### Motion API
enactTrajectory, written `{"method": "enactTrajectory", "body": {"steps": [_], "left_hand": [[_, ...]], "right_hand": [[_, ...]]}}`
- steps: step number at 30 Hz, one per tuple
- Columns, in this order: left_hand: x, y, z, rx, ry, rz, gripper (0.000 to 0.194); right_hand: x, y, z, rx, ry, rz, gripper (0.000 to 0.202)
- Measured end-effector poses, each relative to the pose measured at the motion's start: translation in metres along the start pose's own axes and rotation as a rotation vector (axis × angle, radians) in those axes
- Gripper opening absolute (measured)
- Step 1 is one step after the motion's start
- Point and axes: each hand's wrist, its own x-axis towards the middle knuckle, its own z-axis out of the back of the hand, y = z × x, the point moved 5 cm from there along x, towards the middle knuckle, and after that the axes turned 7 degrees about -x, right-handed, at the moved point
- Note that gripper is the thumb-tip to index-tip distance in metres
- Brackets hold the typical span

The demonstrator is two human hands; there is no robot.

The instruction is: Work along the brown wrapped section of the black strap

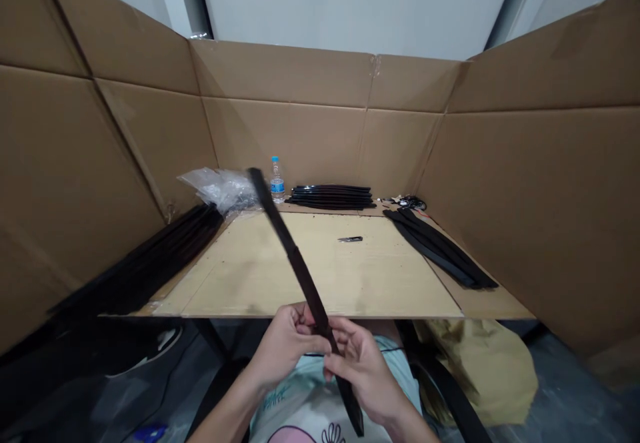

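Observation:
A long, narrow, dark brown-black strip (306, 284) slants across my view, its upper end over the table and its lower end in front of my shirt. My left hand (289, 341) pinches it from the left, around its lower half. Close beside it, my right hand (361, 364) has its fingers closed on the same strip, slightly lower down. A seam or joint crosses the strip near its upper part. Small thread snips (351, 239) lie on the table beyond the hands.
The pale table (250, 283) stands inside tall cardboard walls (280, 73). Dark strips are stacked at the back (330, 197) and piled on the left (150, 263). Black strips (440, 248) lie right. A plastic bag (223, 188) and water bottle (277, 183) stand behind.

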Motion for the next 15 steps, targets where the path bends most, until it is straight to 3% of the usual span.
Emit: {"method": "enactTrajectory", "body": {"steps": [8,15], "left_hand": [[-0.0015,-0.0026,-0.0039,-0.041,0.087,-0.006,0.028],[0.0010,0.0016,0.0026,-0.095,-0.052,-0.050,0.037]], "right_hand": [[-0.0040,-0.0010,-0.0023,-0.030,0.008,-0.041,0.036],[-0.0052,0.0029,-0.0001,0.110,-0.108,-0.058,0.031]]}}
